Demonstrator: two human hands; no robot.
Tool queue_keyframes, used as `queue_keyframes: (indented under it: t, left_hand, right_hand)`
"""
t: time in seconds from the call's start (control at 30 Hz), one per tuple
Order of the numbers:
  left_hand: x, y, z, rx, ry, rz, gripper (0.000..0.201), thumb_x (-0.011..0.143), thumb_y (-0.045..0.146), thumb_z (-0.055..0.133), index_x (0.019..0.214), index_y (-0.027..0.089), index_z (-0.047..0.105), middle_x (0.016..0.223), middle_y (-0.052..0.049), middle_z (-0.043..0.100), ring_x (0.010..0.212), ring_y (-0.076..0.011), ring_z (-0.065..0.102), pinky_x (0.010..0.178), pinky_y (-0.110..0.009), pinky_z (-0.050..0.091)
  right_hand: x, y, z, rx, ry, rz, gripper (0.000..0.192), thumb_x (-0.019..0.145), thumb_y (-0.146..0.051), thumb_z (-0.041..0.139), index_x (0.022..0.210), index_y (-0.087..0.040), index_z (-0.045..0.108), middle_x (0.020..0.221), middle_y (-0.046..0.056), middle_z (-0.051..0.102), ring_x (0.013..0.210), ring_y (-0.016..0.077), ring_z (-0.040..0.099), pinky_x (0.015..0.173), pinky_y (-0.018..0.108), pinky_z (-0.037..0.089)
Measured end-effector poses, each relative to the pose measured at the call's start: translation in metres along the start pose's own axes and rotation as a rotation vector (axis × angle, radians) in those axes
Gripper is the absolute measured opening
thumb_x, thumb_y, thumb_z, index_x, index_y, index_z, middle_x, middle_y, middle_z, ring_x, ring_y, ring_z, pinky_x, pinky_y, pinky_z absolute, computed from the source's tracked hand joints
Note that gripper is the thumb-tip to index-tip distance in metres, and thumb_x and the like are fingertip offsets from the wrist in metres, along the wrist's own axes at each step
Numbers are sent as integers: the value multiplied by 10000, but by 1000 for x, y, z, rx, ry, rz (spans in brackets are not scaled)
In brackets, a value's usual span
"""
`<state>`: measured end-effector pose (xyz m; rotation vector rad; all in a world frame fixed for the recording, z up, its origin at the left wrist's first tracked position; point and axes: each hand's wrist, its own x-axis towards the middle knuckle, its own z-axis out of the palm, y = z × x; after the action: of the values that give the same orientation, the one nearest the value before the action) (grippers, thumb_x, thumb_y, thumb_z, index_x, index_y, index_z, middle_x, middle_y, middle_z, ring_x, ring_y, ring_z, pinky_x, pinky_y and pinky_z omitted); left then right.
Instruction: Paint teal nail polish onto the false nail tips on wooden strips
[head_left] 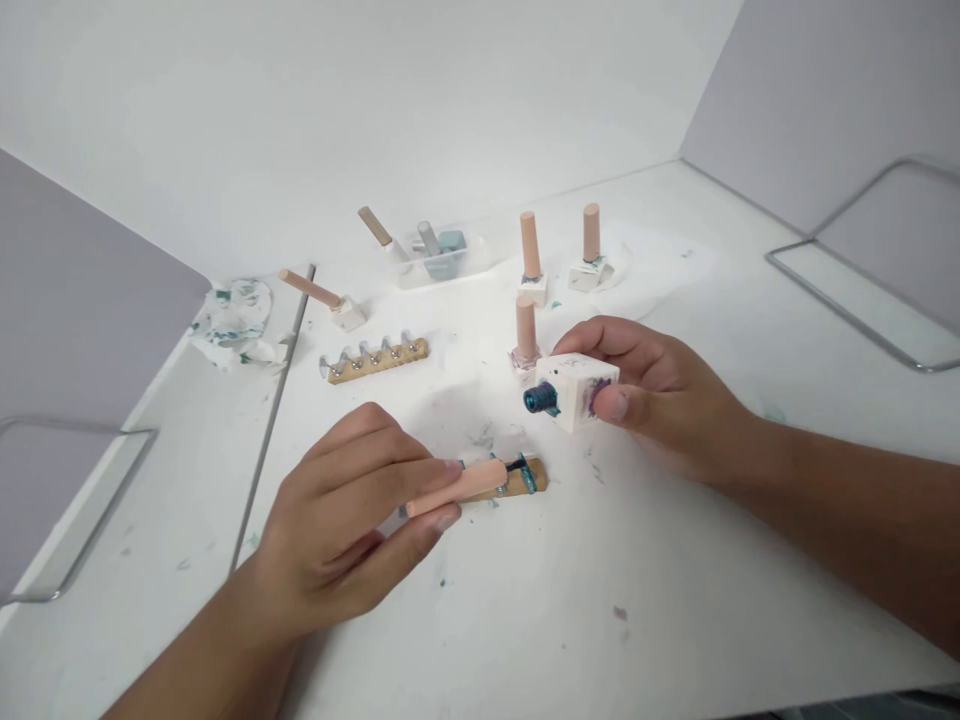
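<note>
My left hand (360,510) pinches the peach handle of a nail polish brush (469,485). Its dark bristles touch a teal-painted nail tip near the right end of a wooden strip (536,475); the hand and handle cover much of that strip. In my right hand (652,390) is a white nail polish bottle (574,390), tilted so that its teal-stained neck points left, uncapped. Just behind this bottle stands another polish bottle (526,335) with a peach cap, partly hidden by it.
A second wooden strip (379,362) carries several clear nail tips. More capped bottles (531,245) (591,240) stand behind, and one (322,295) lies tilted at left. A clear tray (442,262) holds bottles by the back wall. Stained crumpled tissue (236,320) lies at far left; metal wire legs (862,300) flank the table.
</note>
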<state>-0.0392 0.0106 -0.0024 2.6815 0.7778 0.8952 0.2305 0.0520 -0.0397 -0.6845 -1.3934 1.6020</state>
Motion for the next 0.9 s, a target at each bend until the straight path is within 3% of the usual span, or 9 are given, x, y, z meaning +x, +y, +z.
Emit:
queue_keyframes:
  t: [0.33, 0.53, 0.9]
  left_hand:
    - [2, 0, 1, 36, -21, 1, 212, 811, 4, 644, 1005, 87, 630, 724, -42, 639, 650, -143, 516, 606, -333, 435]
    - [0, 4, -1, 72, 57, 28, 205, 820, 31, 627, 1017, 89, 625, 756, -54, 632, 702, -165, 531, 626, -350, 448]
    - [3, 12, 2, 172, 9, 42, 124, 813, 29, 646, 931, 65, 641, 706, -56, 630, 662, -155, 488, 592, -335, 428]
  right_hand:
    - [1, 1, 0, 2, 8, 9, 322, 768, -484, 797, 940, -240, 674, 870, -19, 625, 829, 114, 565, 761, 226, 479]
    - [1, 0, 0, -3, 5, 12, 333, 770, -492, 793, 941, -234, 669, 866, -20, 624, 812, 109, 561, 751, 224, 475]
    - [-1, 0, -2, -56, 6, 0, 340, 777, -499, 785, 962, -243, 659, 882, -14, 611, 819, 126, 555, 745, 252, 462]
